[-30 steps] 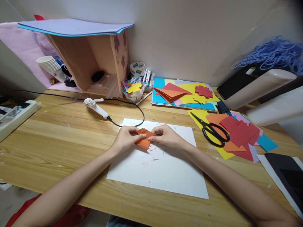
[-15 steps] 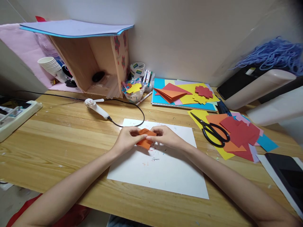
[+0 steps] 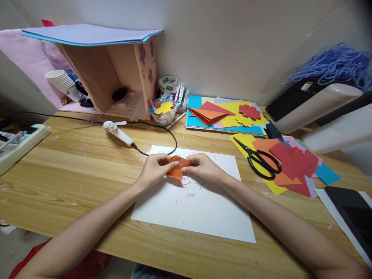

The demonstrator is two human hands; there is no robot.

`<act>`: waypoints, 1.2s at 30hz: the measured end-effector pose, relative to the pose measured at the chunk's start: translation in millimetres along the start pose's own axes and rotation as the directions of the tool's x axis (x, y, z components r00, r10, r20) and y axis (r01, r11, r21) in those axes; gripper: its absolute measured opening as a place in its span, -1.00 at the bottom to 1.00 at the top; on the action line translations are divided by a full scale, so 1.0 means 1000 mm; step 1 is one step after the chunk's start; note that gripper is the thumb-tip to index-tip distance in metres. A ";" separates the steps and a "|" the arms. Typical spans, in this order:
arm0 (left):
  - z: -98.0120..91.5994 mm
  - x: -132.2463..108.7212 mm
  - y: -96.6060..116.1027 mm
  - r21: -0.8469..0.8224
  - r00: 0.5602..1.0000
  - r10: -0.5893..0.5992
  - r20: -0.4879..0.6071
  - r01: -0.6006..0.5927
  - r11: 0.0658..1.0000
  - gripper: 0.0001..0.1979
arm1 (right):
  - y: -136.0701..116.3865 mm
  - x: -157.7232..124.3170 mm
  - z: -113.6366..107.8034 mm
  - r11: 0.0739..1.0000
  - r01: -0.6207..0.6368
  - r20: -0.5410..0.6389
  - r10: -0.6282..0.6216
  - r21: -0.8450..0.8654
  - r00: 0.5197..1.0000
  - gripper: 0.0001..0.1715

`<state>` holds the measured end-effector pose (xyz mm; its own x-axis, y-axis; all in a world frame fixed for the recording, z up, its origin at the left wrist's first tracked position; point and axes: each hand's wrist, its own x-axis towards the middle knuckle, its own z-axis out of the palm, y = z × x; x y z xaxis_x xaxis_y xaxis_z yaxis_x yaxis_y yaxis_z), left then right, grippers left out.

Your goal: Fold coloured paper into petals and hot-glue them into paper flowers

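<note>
Between my hands is a small piece of folded orange paper [image 3: 178, 171], raised over a white sheet [image 3: 215, 217] that bears coloured marks. My left hand [image 3: 155, 168] pinches its left side, the thumb lying across the paper's face. At the right edge, my right hand [image 3: 200, 167] grips the same paper between thumb and fingers. The fingers behind the paper are partly hidden.
Black scissors [image 3: 261, 161] lie on coloured paper pieces [image 3: 299, 164] at the right. Behind is a stack of coloured sheets [image 3: 197, 124]. A white glue gun [image 3: 117, 133] with a black cord lies left, before an open box [image 3: 95, 77]. A phone [image 3: 348, 213] rests far right.
My thumbs have moved apart on the orange paper; the right one has slid toward its right edge. More of the paper's face shows. Both hands still hold it.
</note>
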<state>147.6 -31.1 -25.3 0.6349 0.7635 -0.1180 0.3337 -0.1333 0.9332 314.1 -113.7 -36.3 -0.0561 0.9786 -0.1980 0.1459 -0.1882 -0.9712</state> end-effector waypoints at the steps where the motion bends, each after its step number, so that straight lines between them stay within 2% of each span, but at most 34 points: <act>1: 0.000 0.001 -0.001 0.005 1.000 0.001 -0.010 -0.001 1.000 -0.72 | 0.000 0.000 -0.001 1.000 0.000 0.015 0.000 0.021 1.000 -0.85; 13: -0.003 0.002 -0.002 -0.042 0.998 -0.024 -0.056 0.021 0.999 -0.71 | -0.008 -0.002 -0.007 0.997 -0.012 0.135 0.000 0.082 0.991 -0.76; 21: 0.001 -0.001 0.000 -0.090 0.999 -0.037 0.031 0.040 0.995 -0.75 | -0.002 -0.001 0.004 0.999 -0.042 -0.085 0.044 0.025 0.995 -0.68; 29: -0.003 0.002 -0.004 -0.096 0.997 -0.041 0.073 0.048 0.994 -0.80 | -0.001 0.001 0.003 0.992 -0.023 -0.112 0.036 0.122 0.993 -0.61; 32: -0.001 0.000 -0.002 -0.110 0.995 -0.057 0.082 0.066 0.992 -0.79 | -0.003 -0.001 0.004 0.993 -0.015 -0.132 0.031 0.121 0.991 -0.67; 36: 0.001 -0.001 0.000 -0.133 0.984 -0.084 0.159 0.105 0.986 -0.77 | -0.002 -0.002 0.007 0.996 0.001 -0.175 0.014 0.087 0.984 -0.73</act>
<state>147.8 -32.7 -25.7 0.7077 0.6615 -0.2482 0.3032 0.0329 0.9523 307.4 -115.8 -35.3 0.1197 0.9754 -0.1854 0.0596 -0.1934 -0.9793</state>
